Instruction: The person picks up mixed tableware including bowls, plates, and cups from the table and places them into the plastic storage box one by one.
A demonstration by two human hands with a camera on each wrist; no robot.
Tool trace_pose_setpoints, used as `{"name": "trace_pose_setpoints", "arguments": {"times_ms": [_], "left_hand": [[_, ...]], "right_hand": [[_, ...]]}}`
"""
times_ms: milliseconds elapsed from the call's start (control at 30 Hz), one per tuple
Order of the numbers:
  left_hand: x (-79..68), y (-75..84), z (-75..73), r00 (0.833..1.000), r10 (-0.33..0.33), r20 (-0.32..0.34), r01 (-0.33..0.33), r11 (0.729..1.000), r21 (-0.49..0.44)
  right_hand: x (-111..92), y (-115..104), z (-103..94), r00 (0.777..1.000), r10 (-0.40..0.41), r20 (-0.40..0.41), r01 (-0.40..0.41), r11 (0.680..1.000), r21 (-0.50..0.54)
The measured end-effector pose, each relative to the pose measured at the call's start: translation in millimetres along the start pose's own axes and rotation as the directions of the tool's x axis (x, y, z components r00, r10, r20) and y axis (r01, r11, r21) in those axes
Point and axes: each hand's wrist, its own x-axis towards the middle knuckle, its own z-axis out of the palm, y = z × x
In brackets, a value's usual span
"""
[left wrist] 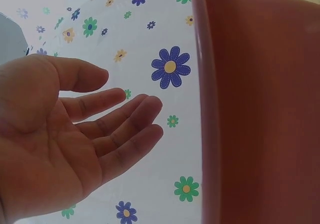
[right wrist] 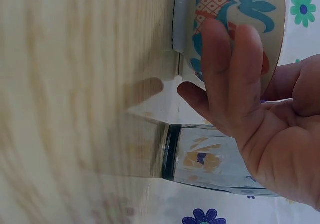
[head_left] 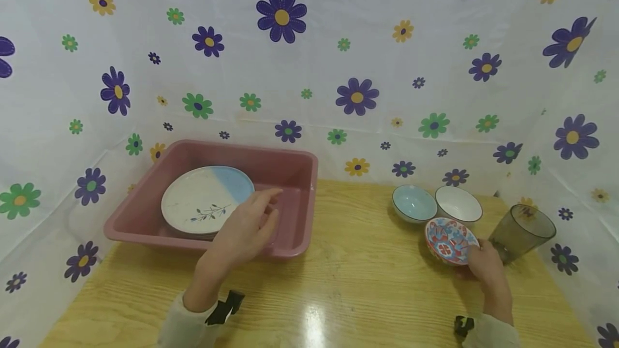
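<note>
In the head view my right hand (head_left: 486, 265) pinches the near right rim of a bowl with a red and blue pattern (head_left: 447, 240). The right wrist view shows fingers (right wrist: 245, 68) against the bowl's outer wall (right wrist: 255, 8), with the thumb partly hidden behind it. My left hand (head_left: 249, 227) hovers over the near side of a pink basin (head_left: 313, 197), its fingers relaxed and holding nothing. Inside the basin lies a round plate (head_left: 193, 197), cream and light blue with a leaf sprig. The left wrist view shows the left palm (left wrist: 65, 144) beside the basin wall (left wrist: 265, 108).
Behind the patterned bowl stand a light blue bowl (head_left: 414, 203) and a white bowl (head_left: 458, 204). A dark, see-through glass (head_left: 522, 232) stands just right of my right hand. Flower-printed cloth (head_left: 329, 58) encloses the wooden table (head_left: 358, 283) at the back and sides.
</note>
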Motion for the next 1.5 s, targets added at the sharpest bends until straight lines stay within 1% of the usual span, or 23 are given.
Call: {"name": "trace_pose_setpoints", "arguments": {"times_ms": [67, 133, 433, 633, 1033, 1200, 1267, 1500], "left_hand": [[0.1, 0.3, 0.2, 1.0, -0.004, 0.007, 0.004, 1.0, 0.001], [0.1, 0.3, 0.6, 1.0, -0.002, 0.011, 0.002, 1.0, 0.002], [0.5, -0.8, 2.4, 1.0, 0.015, 0.027, -0.016, 1.0, 0.019], [0.1, -0.8, 2.3, 0.999, 0.016, 0.033, -0.017, 1.0, 0.027], [-1.0, -0.6, 1.5, 0.999, 0.008, 0.038, -0.009, 1.0, 0.011], [0.0, -0.9, 3.8, 0.999, 0.027, 0.033, -0.027, 0.999, 0.016], [0.2, -1.0, 4.6, 0.999, 0.03, 0.032, -0.031, 0.999, 0.019], [0.4, 0.7, 6.4, 0.999, 0.015, 0.033, -0.015, 1.0, 0.014]], "right_hand": [[-0.8, 1.5, 1.0, 1.0, 0.011, 0.007, -0.012, 0.996, 0.09], [-1.8, 2.0, 1.2, 1.0, 0.013, 0.017, -0.015, 0.991, 0.131], [-1.1, 3.6, 0.8, 1.0, 0.005, 0.03, -0.011, 0.98, 0.199], [0.4, 4.8, 1.1, 1.0, 0.003, 0.03, -0.009, 0.979, 0.204], [0.2, 5.3, -1.0, 0.998, 0.014, 0.054, -0.027, 0.969, 0.245], [-4.6, 3.1, -4.1, 0.998, -0.025, 0.053, 0.012, 0.974, 0.228], [-6.2, 1.4, -5.2, 0.998, -0.045, 0.05, 0.034, 0.978, 0.205], [-12.1, -8.1, -8.8, 0.997, -0.071, 0.025, 0.064, 0.977, 0.204]]}}
